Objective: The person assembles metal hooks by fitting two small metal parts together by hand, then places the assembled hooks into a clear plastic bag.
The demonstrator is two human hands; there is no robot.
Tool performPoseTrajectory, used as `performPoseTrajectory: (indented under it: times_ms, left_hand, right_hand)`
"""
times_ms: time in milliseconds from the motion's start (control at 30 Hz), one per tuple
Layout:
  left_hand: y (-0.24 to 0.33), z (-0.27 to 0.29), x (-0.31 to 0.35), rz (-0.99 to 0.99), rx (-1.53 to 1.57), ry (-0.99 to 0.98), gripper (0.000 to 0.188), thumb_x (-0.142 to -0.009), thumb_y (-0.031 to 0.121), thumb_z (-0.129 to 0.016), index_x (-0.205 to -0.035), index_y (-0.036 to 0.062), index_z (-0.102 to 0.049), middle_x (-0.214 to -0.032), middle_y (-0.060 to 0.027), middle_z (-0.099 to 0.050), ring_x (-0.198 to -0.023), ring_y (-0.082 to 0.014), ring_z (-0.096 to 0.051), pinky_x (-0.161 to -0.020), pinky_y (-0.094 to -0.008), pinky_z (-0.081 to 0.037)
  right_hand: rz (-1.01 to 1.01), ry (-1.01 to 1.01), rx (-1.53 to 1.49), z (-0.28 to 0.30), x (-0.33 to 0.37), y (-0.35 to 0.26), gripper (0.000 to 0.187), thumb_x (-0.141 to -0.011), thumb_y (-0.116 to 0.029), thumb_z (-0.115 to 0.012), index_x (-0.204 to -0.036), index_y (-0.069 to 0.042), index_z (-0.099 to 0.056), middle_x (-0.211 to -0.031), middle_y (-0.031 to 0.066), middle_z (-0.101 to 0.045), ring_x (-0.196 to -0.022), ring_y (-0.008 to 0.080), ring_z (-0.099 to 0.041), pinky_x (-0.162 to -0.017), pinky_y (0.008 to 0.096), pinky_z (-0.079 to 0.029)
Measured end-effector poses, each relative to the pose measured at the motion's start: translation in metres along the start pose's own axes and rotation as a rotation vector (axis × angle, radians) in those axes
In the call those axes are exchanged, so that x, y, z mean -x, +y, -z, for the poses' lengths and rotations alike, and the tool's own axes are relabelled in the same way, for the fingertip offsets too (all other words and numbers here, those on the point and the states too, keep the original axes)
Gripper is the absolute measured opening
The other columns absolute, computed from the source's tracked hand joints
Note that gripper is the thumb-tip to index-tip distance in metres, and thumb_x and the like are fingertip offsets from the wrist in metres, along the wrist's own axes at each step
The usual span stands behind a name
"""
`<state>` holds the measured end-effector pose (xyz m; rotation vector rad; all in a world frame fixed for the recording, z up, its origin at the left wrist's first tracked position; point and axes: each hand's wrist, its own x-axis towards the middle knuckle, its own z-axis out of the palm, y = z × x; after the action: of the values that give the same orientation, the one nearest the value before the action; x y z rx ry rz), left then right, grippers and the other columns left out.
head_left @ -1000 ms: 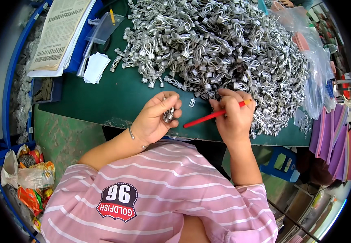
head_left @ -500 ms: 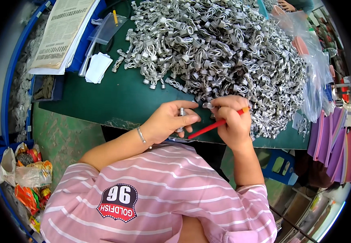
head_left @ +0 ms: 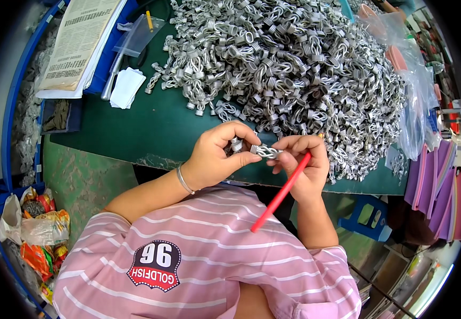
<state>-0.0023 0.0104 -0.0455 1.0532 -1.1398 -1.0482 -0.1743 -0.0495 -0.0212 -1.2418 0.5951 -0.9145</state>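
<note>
My left hand (head_left: 212, 153) pinches one end of a silver metal loop fitting (head_left: 266, 152), a ribbed collar with twisted loops, between thumb and forefinger. A second silver fitting (head_left: 236, 144) is tucked in the curl of that hand, partly hidden by the fingers. My right hand (head_left: 310, 167) has its fingertips closed at the loop end of the first fitting. Held across that same hand is a slim red stick (head_left: 278, 199), slanting down toward my shirt. Just beyond both hands rises a large heap of similar silver fittings (head_left: 289, 69).
The heap covers much of the green table (head_left: 119, 130). White paper slips (head_left: 128, 88), a clear plastic bag (head_left: 141, 38) and a blue holder with printed sheets (head_left: 79, 45) lie at left. Clear plastic sheeting (head_left: 419, 114) edges the heap at right. A blue box (head_left: 367, 218) stands below the table.
My right hand has drawn back from the heap's edge, and a fitting is now held between both hands. The red stick has swung to point more steeply downward.
</note>
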Motion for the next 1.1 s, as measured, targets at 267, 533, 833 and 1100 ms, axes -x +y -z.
performPoseTrajectory:
  times_ms: [267, 533, 833, 1100]
  left_hand:
    - [0.012, -0.002, 0.003, -0.117, -0.074, -0.031, 0.020, -0.072, 0.002, -0.069, -0.089, 0.0016, -0.060, -0.077, -0.0022, -0.057, -0.067, -0.0079, -0.054, -0.059, -0.0217, -0.043]
    - [0.006, 0.001, 0.014, 0.403, 0.588, -0.020, 0.022, -0.083, 0.011, -0.060, -0.101, -0.0018, -0.054, -0.078, -0.0074, -0.059, -0.059, -0.0098, -0.054, -0.046, -0.0210, -0.044]
    - [0.019, 0.019, 0.038, 0.664, 1.081, 0.093, 0.020, -0.086, 0.007, -0.046, -0.104, -0.0023, -0.051, -0.093, -0.0176, -0.059, -0.082, -0.0282, -0.063, -0.057, -0.0309, -0.057]
    - [-0.028, 0.054, 0.105, 1.010, 0.920, 0.001, 0.020, -0.084, 0.010, -0.051, -0.100, -0.0030, -0.054, -0.091, -0.0190, -0.060, -0.078, -0.0279, -0.063, -0.055, -0.0331, -0.054]
  right_hand:
    - [0.364, -0.102, 0.252, 0.006, 0.002, 0.023, 0.028, -0.071, 0.013, -0.062, -0.079, -0.004, -0.040, -0.092, 0.0166, -0.055, -0.086, 0.0252, -0.060, -0.072, 0.0307, -0.050]
    - [0.646, -0.003, 0.438, -0.016, 0.003, 0.011, 0.046, -0.064, 0.008, -0.072, -0.085, -0.007, -0.034, -0.088, 0.0152, -0.056, -0.079, 0.0251, -0.060, -0.065, 0.0321, -0.049]
    - [0.479, -0.048, 0.393, -0.020, 0.001, 0.010, 0.026, -0.073, 0.006, -0.065, -0.076, -0.003, -0.040, -0.083, 0.0173, -0.061, -0.073, 0.0220, -0.061, -0.062, 0.0303, -0.049]
    - [0.407, -0.225, 1.006, -0.040, -0.034, 0.032, 0.022, -0.068, 0.000, -0.066, -0.076, -0.003, -0.046, -0.069, 0.0119, -0.053, -0.063, 0.0291, -0.054, -0.055, 0.0352, -0.046]
